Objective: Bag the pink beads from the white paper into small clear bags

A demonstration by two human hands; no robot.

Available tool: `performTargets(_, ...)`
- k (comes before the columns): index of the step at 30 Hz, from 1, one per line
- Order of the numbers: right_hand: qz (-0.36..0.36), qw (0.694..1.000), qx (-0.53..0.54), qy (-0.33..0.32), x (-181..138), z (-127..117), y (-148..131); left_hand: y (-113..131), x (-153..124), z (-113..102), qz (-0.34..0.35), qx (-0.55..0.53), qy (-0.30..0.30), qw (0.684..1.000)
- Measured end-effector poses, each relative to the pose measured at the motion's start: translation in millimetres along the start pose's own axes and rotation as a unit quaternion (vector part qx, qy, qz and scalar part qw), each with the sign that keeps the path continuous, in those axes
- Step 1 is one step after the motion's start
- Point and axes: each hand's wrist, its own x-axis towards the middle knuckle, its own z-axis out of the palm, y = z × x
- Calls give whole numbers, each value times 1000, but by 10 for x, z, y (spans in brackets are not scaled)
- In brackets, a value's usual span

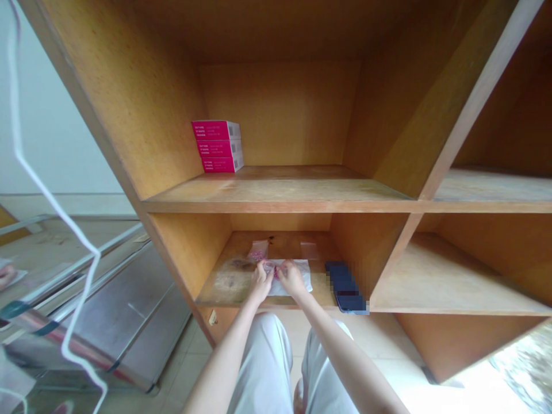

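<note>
My left hand [261, 283] is closed at the left edge of a white sheet [302, 280] on the lower shelf, its fingertips on what looks like a small clear plastic bag [269, 266]. Small pinkish-red pieces [276, 272] show between my two hands; they are too small to name. My right hand [291, 278] is closed over the sheet, fingertips at these pieces. What it pinches is hidden. Just beyond my left hand lies another clear bag [259, 250] with pink bits in it. A flat, clear bag [309, 250] rests behind my right hand.
A dark phone-like object [345, 286], partly pixelated, lies at the shelf's right front. Three pink-and-white boxes [218, 147] are stacked on the upper shelf [280, 187]. A white cable [56, 201] hangs at left before a metal-framed table [116, 293]. Another person's hand [6, 275] shows far left.
</note>
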Motion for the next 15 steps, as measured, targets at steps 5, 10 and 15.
performTargets(5,-7,989,-142,-39,-154,-11,-39,-31,-4,5,-1,4,1,1000)
performTargets(10,5,984,-167,-56,-187,4,-48,-28,-6,4,3,2,-2,1000)
performTargets(15,15,983,-165,-74,-185,2,-52,-20,-3,9,-7,-5,-4,1000)
